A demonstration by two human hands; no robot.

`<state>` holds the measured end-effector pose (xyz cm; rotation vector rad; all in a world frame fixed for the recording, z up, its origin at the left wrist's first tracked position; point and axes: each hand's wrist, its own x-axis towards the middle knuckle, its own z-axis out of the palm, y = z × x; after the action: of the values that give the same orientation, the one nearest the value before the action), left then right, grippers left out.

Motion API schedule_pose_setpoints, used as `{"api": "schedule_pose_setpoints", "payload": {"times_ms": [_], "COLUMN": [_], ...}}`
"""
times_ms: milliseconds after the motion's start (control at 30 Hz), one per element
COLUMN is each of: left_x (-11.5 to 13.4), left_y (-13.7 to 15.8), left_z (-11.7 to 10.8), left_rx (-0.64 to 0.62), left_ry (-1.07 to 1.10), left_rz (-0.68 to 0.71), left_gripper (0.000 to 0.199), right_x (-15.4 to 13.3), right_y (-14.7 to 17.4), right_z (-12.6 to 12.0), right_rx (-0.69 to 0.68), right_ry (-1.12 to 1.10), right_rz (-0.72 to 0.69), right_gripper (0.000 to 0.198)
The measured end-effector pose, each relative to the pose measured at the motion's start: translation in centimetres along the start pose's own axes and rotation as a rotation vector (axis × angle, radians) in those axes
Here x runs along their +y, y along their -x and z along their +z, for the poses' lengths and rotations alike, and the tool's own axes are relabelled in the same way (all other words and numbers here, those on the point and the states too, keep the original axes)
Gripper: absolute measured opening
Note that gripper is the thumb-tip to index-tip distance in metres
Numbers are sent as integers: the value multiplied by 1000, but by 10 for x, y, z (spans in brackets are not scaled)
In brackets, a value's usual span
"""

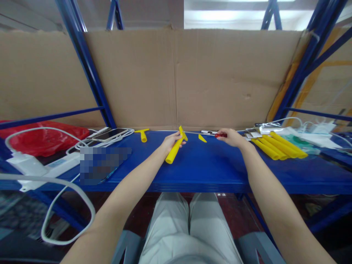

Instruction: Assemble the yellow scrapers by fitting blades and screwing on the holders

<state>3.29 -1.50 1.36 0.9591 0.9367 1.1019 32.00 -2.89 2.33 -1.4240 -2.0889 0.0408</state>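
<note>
Left grip (pixel 171 140) holding yellow T-piece (pixel 172 154) | right grip (pixel 231 137) holding red-handled tool (pixel 220 135) | yellow wedge (pixel 202 138) between grips

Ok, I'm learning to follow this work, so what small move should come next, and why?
Probably steady the yellow T-shaped piece in the left hand and line up the red-handled tool with its crosspiece: the right hand grips the tool, and its thin shaft points at the crosspiece, though I can't tell whether they touch.
</note>
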Motion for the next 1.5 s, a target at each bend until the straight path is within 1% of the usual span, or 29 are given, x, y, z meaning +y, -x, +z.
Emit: {"api": "schedule_pose_setpoints", "payload": {"times_ms": [233,433,633,833,933,1033,1100,1167,1267,1333,1433,1500], "left_x": [0,0,-2,-1,0,1,1,2,2,2,2,3], "left_y": [3,4,3,2,1,1,1,2,3,4,5,5], "left_z": [2,1,-4,-10,-11,-11,-11,-11,-10,-9,-8,-8], "left_rx": [-5,20,77,119,117,120,125,130,135,133,142,160], "left_ry": [-12,-39,-105,-192,-193,-193,-195,-208,-232,-240,-245,-240], "left_rz": [2,26,104,147,147,143,144,151,166,167,161,163], "left_gripper": [63,62,58,51,52,53,52,51,50,50,48,47], "right_x": [2,2,-7,-17,-17,-16,-16,-18,-21,-22,-25,-27], "right_y": [-1,0,1,3,1,0,0,2,4,4,5,4], "right_z": [1,0,-2,4,10,14,15,14,10,7,4,5], "right_rx": [-3,-33,-119,-207,-160,-75,-56,-86,-194,-233,-223,-210], "right_ry": [-4,20,39,-76,-138,-84,-54,-74,-120,-121,-78,-47], "right_rz": [-4,-21,-23,-4,13,12,9,26,55,51,21,7], "right_gripper": [11,12,13,21,22,27,27,26,26,28,35,36]}}
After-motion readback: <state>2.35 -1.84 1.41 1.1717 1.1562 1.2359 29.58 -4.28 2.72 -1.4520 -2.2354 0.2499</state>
